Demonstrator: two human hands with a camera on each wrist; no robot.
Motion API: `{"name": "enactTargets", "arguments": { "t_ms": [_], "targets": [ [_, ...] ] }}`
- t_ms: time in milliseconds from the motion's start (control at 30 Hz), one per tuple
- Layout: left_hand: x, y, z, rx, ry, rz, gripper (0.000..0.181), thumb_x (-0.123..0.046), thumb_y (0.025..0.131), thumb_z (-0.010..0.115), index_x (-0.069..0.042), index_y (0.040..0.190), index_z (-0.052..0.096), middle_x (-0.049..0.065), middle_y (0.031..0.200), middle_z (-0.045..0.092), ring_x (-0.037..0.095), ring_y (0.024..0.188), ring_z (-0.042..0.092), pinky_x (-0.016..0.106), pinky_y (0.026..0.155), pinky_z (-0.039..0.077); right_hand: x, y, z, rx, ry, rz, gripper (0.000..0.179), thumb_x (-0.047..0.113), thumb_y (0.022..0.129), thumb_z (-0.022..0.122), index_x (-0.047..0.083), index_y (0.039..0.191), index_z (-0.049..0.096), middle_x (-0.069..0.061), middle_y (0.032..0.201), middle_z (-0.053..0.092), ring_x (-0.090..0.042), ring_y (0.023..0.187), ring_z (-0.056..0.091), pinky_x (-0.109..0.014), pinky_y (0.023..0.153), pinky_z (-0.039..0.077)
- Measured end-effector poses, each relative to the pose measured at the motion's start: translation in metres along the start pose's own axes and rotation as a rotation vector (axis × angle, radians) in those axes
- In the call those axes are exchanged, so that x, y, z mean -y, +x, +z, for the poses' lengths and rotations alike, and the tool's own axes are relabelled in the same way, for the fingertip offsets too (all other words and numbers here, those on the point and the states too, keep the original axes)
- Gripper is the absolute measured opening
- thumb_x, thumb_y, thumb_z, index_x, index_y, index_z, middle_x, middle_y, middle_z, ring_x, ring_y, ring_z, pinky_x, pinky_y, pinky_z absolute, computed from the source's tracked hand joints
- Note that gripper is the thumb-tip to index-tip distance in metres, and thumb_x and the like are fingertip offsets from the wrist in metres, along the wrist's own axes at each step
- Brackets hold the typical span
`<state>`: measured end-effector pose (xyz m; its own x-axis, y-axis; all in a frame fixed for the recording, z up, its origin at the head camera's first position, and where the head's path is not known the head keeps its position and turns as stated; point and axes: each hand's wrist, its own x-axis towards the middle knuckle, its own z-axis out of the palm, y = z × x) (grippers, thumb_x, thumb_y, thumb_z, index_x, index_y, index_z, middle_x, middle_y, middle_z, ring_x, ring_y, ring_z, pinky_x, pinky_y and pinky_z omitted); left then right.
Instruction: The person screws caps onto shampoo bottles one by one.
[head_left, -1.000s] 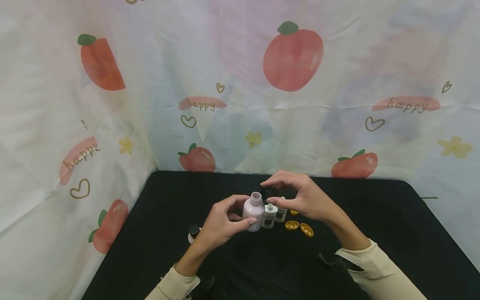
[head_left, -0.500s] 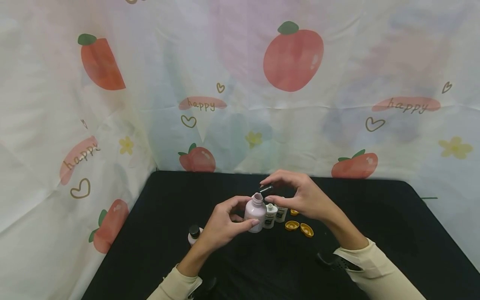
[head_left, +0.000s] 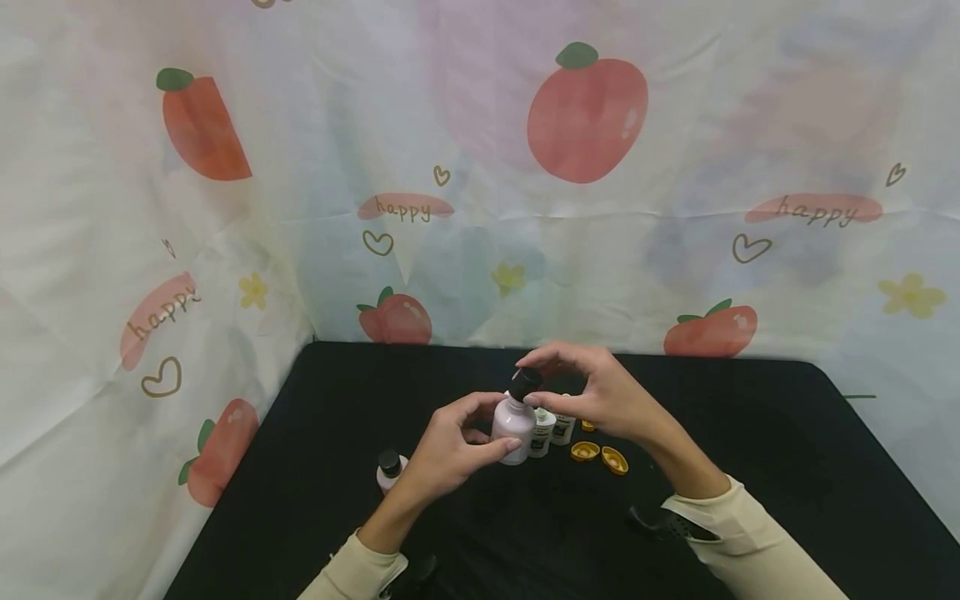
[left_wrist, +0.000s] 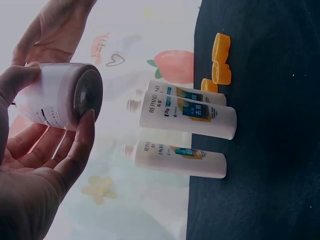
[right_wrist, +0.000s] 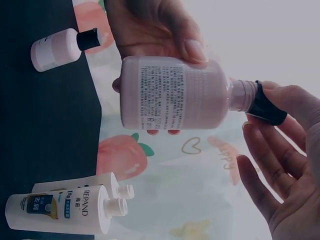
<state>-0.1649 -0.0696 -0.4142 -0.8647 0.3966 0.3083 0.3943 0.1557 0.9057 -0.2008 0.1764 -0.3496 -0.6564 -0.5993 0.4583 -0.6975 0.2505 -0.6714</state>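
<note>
My left hand grips a pale pink bottle around its body and holds it upright above the table. The thumb and fingers of my right hand pinch a black cap at the bottle's mouth. In the right wrist view the black cap sits tilted against the threaded neck, partly over it. Printed text covers the label on the bottle's side.
Several white uncapped bottles stand behind the pink one. Yellow caps lie to their right on the black table. A second pink bottle with its black cap on stands at the left. Behind hangs a printed curtain.
My right hand has brought the black cap left and down onto the bottle's mouth, covering the opening. The pink bottle has shifted slightly to the right.
</note>
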Motion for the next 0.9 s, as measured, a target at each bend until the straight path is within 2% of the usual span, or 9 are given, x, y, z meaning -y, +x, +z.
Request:
{"name": "enactTargets", "arguments": {
  "t_ms": [300, 533, 900],
  "targets": [
    [0.0002, 0.0029, 0.0012, -0.003, -0.008, 0.000, 0.049, -0.018, 0.089, 0.081, -0.012, 0.134, 0.063, 0.003, 0.118, 0.069, 0.016, 0.106, 0.066, 0.030, 0.077, 0.061, -0.0059, 0.0016, 0.0013, 0.026, -0.005, -0.096, 0.042, 0.005, 0.087, 0.080, 0.012, 0.127, 0.069, 0.006, 0.116, 0.071, -0.010, 0.100, 0.066, -0.031, 0.083, 0.057],
    [0.0000, 0.0044, 0.0018, 0.004, -0.020, 0.011, 0.048, -0.018, 0.089, 0.080, -0.012, 0.134, 0.063, 0.003, 0.116, 0.069, 0.016, 0.105, 0.066, 0.031, 0.076, 0.061, -0.0067, 0.0008, 0.0012, 0.035, 0.007, -0.104, 0.043, 0.004, 0.088, 0.078, 0.015, 0.129, 0.069, 0.002, 0.120, 0.071, -0.012, 0.101, 0.065, -0.029, 0.078, 0.057],
    [-0.0051, 0.0053, 0.0011, 0.038, -0.044, -0.007, 0.048, -0.017, 0.091, 0.079, -0.009, 0.135, 0.061, 0.006, 0.119, 0.068, 0.018, 0.106, 0.067, 0.029, 0.078, 0.061, -0.0041, 0.0002, -0.0031, 0.080, 0.027, -0.095, 0.045, 0.003, 0.091, 0.074, 0.017, 0.133, 0.067, 0.001, 0.123, 0.070, -0.015, 0.111, 0.064, -0.031, 0.086, 0.057]
  ]
}}
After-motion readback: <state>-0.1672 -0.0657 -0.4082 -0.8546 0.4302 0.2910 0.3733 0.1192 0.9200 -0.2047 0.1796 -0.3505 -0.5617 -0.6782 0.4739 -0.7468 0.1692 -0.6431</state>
